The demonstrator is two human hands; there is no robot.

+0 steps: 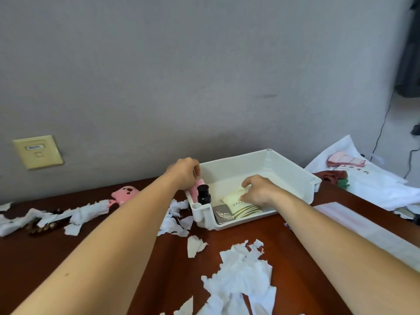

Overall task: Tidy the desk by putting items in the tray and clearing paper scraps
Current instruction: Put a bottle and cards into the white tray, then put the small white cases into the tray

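Got white plastic tray at 1 o'clock on dark brown worktop. Left grip curled round soft pink item at tray's 9 o'clock wall, by small black bottle. Right grip inside tray, pinching cream packet w/ gold stripes. Torn white paper scraps at 6 & 9 o'clock.

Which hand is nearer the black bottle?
Left. The left hand grips a pink item just behind the bottle; the right hand grips the packet farther right in the tray.
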